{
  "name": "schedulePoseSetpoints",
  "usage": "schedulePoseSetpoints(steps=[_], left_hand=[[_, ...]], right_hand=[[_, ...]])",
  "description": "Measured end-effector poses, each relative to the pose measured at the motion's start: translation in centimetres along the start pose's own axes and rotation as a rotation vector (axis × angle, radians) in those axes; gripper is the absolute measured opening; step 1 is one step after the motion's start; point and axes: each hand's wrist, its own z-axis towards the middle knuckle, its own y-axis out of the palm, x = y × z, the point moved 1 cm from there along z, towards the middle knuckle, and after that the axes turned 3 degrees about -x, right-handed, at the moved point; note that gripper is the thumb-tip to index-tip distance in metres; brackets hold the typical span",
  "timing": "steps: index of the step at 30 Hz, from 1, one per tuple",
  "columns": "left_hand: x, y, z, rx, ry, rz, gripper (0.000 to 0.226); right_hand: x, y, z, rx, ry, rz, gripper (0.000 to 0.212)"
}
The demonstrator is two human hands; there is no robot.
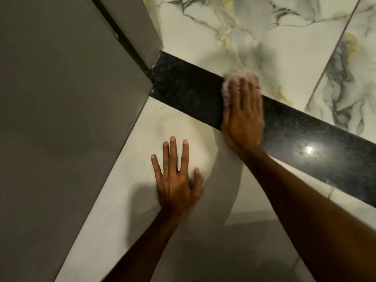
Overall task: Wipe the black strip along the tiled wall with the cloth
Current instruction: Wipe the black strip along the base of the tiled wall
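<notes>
A glossy black speckled strip (pixel 183 88) runs across the tiled wall from the grey corner at the left down to the right edge. My right hand (pixel 243 117) lies flat across the strip and presses a pale pinkish cloth (pixel 234 75) against it; the cloth shows only as a blurred fringe beyond my fingertips and beside them. My left hand (pixel 177 178) rests flat on the pale tile below the strip, fingers spread, holding nothing.
A grey panel (pixel 67 119) with a dark seam meets the wall at the left end of the strip. White marbled tiles (pixel 254 31) with grey and yellow veins lie above the strip. A light reflection (pixel 308 150) glints on the strip's right part.
</notes>
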Motion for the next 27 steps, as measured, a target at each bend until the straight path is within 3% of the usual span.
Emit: schedulePoseSetpoints(steps=[3,6,9,13,15,17,20,22,24,27], left_hand=[[-0.2,0.3,-0.2,0.026,-0.095,-0.016,0.072],[0.1,0.0,-0.1,0.031,-0.173,0.001,0.072],[0.1,0.1,-0.1,0.004,-0.165,-0.020,0.072],[0.1,0.5,-0.2,0.016,-0.182,-0.024,0.074],[0.2,0.6,-0.2,0.027,-0.181,-0.004,0.073],[0.2,0.5,-0.2,0.046,-0.178,-0.016,0.072],[0.2,0.2,-0.3,0.074,-0.244,-0.061,0.070],[0.3,-0.1,-0.1,0.076,-0.288,-0.049,0.070],[0.5,-0.3,0.0,0.046,-0.290,-0.036,0.071],[0.5,-0.4,0.0,0.021,-0.267,-0.045,0.073]], right_hand=[[-4.3,1.7,0.7,-0.067,-0.266,-0.015,0.060],[-4.3,2.0,-3.7,-0.134,-0.461,-0.072,0.059],[-0.7,1.0,-7.2,-0.090,-0.415,-0.088,0.059],[-0.2,0.4,-4.3,0.034,-0.051,-0.089,0.059],[-2.7,1.0,-1.0,0.044,0.028,-0.055,0.061],[-5.9,2.0,1.8,-0.036,-0.034,-0.014,0.065],[-8.4,2.7,1.4,-0.219,-0.491,-0.073,0.068],[-6.8,2.4,-1.2,-0.264,-0.721,-0.133,0.064],[-3.8,1.5,-3.2,-0.215,-0.742,-0.151,0.060],[-0.9,0.6,-2.2,-0.165,-0.538,-0.155,0.061]])
